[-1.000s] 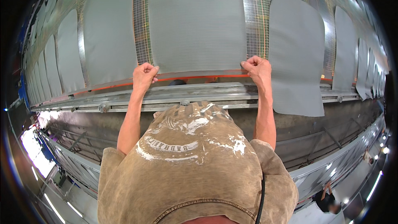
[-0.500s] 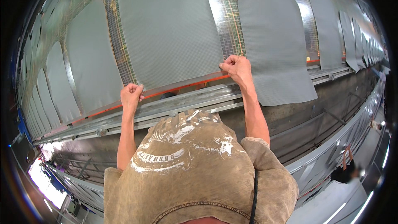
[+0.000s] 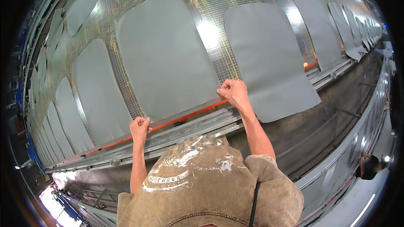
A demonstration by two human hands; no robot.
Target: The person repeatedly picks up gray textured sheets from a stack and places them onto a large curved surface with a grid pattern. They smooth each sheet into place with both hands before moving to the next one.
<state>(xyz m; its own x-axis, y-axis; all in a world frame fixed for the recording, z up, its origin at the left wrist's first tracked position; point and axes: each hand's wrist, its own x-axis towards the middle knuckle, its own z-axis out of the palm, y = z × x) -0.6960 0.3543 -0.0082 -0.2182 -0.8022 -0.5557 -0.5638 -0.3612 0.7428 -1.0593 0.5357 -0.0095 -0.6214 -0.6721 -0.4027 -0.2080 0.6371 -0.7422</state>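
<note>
A large grey sheet (image 3: 164,59) with a rounded far end and fine texture lies flat on a table surface (image 3: 215,44) marked with a dense grid of coloured lines. At its near left corner, my left hand (image 3: 140,130) is closed in a pinch on the edge. My right hand (image 3: 234,93) pinches the near right corner in the same way, fingers bent. Between them the sheet's near edge runs along a red strip (image 3: 185,120). To the right, a second grey sheet (image 3: 269,54) lies with its near part hanging over the table's edge.
More grey sheets (image 3: 101,92) stretch away to the left and right (image 3: 317,29). Metal rails (image 3: 198,126) run along the table's near edge. Behind me is a metal railing (image 3: 336,159); a person in dark clothing (image 3: 370,167) is at far right.
The view has shifted, so the table and both hands appear lower. Both hands stay at the large sheet's near corners, fingers still pinched.
</note>
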